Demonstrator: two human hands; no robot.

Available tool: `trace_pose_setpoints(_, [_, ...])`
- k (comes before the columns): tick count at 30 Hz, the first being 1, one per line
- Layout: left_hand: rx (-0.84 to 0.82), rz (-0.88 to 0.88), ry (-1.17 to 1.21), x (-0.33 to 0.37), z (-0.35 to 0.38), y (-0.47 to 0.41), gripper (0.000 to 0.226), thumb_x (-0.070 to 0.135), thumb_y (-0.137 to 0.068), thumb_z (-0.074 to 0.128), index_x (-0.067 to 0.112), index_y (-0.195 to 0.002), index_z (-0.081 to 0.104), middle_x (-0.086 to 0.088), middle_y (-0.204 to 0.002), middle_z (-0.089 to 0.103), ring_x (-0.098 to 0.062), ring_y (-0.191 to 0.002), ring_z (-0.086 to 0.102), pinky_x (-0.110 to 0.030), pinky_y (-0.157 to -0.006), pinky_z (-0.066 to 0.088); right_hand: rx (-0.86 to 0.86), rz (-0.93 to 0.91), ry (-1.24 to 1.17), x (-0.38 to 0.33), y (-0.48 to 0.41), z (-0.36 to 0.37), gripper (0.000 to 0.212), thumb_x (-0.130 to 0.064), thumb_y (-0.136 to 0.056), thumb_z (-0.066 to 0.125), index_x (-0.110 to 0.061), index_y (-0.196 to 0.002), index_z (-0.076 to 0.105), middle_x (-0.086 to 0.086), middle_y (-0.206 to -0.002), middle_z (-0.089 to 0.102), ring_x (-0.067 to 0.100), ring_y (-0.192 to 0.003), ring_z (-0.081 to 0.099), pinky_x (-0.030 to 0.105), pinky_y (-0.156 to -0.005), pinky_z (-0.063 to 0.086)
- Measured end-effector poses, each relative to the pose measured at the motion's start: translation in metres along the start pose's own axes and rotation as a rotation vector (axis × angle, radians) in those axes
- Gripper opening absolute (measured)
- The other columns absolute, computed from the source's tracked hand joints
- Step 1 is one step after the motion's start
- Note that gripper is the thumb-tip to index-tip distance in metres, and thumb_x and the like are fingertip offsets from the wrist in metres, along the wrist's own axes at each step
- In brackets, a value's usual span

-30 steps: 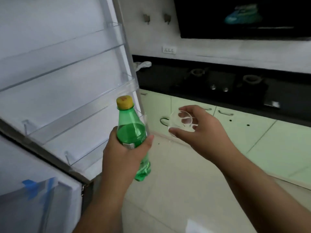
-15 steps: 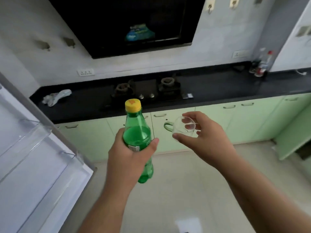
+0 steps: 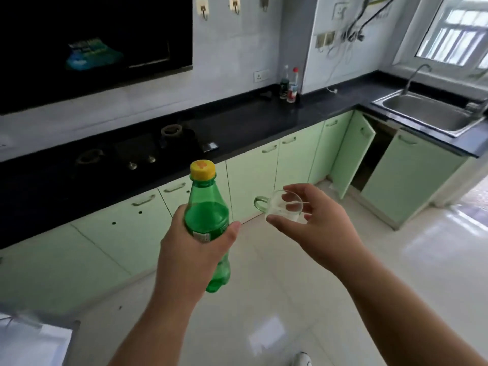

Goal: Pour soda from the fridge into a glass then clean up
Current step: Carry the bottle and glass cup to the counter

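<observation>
Left hand [image 3: 190,249] has its fingers [image 3: 232,228] wrapped tight round the middle of the green soda bottle [image 3: 206,220], upright, yellow cap [image 3: 202,169] still on. The right hand [image 3: 317,228] pinches the clear glass [image 3: 284,207] between curled fingers [image 3: 298,190] and thumb, its handle pointing at the bottle just beside it. Both are up in the air, short of the black surface [image 3: 264,120], so the smart play looks like setting the glass down flat there first, freeing a hand to twist that cap slowly.
</observation>
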State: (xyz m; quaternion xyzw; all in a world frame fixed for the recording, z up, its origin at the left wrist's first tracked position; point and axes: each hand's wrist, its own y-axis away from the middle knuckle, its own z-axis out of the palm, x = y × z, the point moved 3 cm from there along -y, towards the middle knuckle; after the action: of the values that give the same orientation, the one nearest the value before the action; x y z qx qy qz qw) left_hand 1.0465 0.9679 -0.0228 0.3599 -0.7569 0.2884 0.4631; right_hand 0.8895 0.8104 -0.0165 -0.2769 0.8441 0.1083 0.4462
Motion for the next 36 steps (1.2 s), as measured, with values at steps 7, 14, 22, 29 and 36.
trace_pose_setpoints(7, [-0.057, 0.029, 0.022, 0.023, 0.046, -0.010, 0.044, 0.052, -0.065, 0.085, 0.035, -0.094, 0.057, 0.017, -0.086, 0.066, -0.003, -0.074, 0.064, -0.035, -0.069, 0.056, 0.076, 0.014, 0.005, 0.024, -0.017, -0.042, 0.064, -0.053, -0.074, 0.081, -0.038, -0.130, 0.055, -0.024, -0.115, 0.065, -0.001, -0.108, 0.061, 0.030, -0.095, 0.051])
trace_pose_setpoints(14, [-0.062, 0.048, 0.046, 0.047, 0.088, -0.023, 0.043, 0.050, -0.065, 0.086, 0.035, -0.094, 0.057, 0.015, -0.087, 0.067, -0.003, -0.074, 0.064, -0.041, -0.073, 0.058, 0.090, -0.002, 0.003, 0.044, -0.046, -0.077, 0.063, -0.052, -0.074, 0.081, -0.038, -0.129, 0.054, -0.024, -0.116, 0.065, 0.000, -0.106, 0.062, 0.024, -0.088, 0.048])
trace_pose_setpoints(22, [-0.028, 0.043, 0.083, 0.058, 0.126, -0.043, 0.045, 0.052, -0.064, 0.085, 0.034, -0.095, 0.058, 0.018, -0.087, 0.066, -0.001, -0.076, 0.064, -0.036, -0.072, 0.057, 0.067, -0.046, 0.036, 0.061, -0.085, -0.102, 0.064, -0.050, -0.075, 0.081, -0.037, -0.132, 0.054, -0.024, -0.117, 0.064, -0.001, -0.106, 0.059, 0.011, -0.078, 0.039])
trace_pose_setpoints(29, [-0.048, 0.022, 0.091, 0.051, 0.153, -0.088, 0.043, 0.050, -0.066, 0.086, 0.033, -0.094, 0.058, 0.018, -0.086, 0.066, -0.001, -0.076, 0.063, -0.030, -0.068, 0.054, 0.061, -0.010, 0.070, 0.072, -0.130, -0.098, 0.066, -0.051, -0.075, 0.081, -0.035, -0.133, 0.053, -0.022, -0.119, 0.064, 0.005, -0.107, 0.060, 0.023, -0.088, 0.043])
trace_pose_setpoints(36, [-0.093, 0.026, 0.094, 0.036, 0.173, -0.177, 0.043, 0.049, -0.065, 0.086, 0.033, -0.092, 0.056, 0.017, -0.084, 0.065, -0.003, -0.074, 0.062, -0.029, -0.066, 0.051, 0.089, 0.025, 0.107, 0.068, -0.204, -0.075, 0.065, -0.049, -0.077, 0.081, -0.035, -0.133, 0.053, -0.023, -0.119, 0.064, 0.004, -0.108, 0.059, 0.026, -0.093, 0.047])
